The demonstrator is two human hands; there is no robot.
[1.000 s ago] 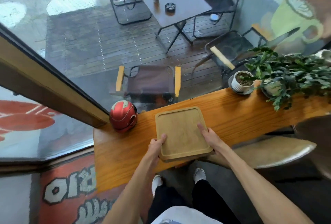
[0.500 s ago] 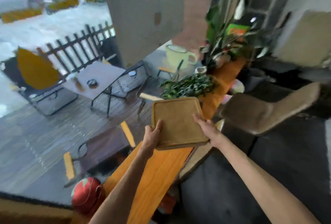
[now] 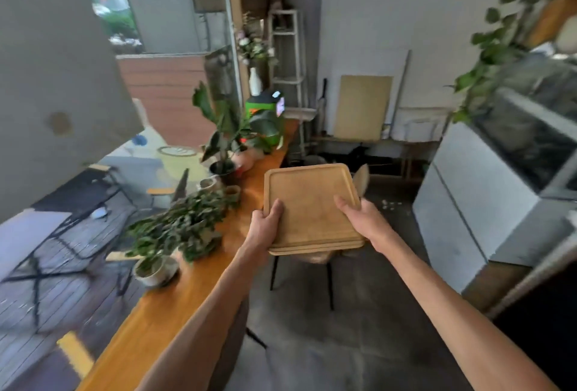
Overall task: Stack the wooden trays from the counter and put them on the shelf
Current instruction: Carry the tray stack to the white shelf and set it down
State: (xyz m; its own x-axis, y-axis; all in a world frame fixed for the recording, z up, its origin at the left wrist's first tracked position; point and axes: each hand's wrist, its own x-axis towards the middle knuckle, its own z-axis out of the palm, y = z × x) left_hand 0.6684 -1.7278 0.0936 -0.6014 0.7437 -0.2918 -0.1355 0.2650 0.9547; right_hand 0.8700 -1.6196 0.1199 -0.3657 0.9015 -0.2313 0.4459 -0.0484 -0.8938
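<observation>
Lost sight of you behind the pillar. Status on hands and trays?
Left hand and right hand both gripping the tray stack. Stack lifted, clear of counter. Chair below, floor ahead open.

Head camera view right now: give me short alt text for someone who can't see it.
Two bare hands, left hand and right hand, carry a stack of wooden trays in the air beside a long wooden counter lined with potted plants. Ahead, a chair stands below the trays and a white ladder shelf stands at the counter's far end.
</observation>
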